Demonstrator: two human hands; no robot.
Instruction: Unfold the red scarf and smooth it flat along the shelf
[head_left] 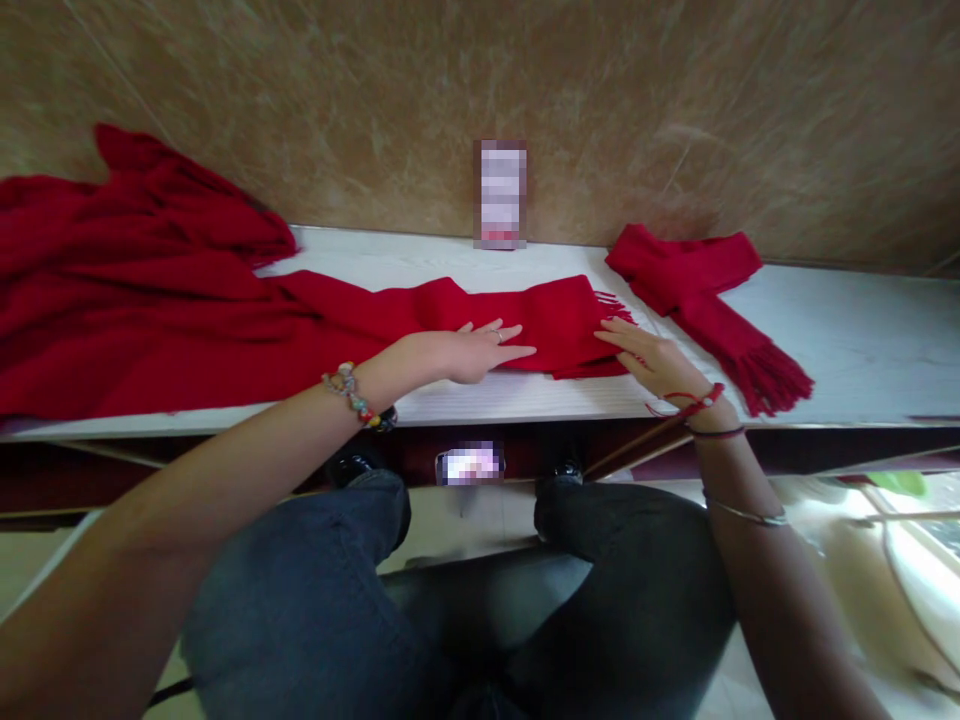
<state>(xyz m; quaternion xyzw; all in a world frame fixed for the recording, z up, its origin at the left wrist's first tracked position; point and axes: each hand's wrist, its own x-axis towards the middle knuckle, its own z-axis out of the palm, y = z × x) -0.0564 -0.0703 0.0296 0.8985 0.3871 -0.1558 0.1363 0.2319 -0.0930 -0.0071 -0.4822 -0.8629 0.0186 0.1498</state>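
A long red scarf (555, 310) lies stretched along the white bench top, its fringed end toward the right. My left hand (480, 350) rests palm down on it with the fingers spread. At the fringed end, my right hand (649, 358) lies with fingers stretched out, the fingertips touching the edge of the cloth. Toward the left the scarf runs into a large rumpled heap of red cloth (135, 310); where one piece ends and another begins I cannot tell. Right of my right hand lies another red scarf (682, 280), folded across itself, its fringe pointing to the front edge.
The narrow white table (862, 330) stands against a brown marbled wall (375, 120). A blurred-out card or phone (501, 195) leans on the wall at the back. Below the front edge is a dark shelf with a blurred-out lit device (471, 464). My knees are beneath the edge.
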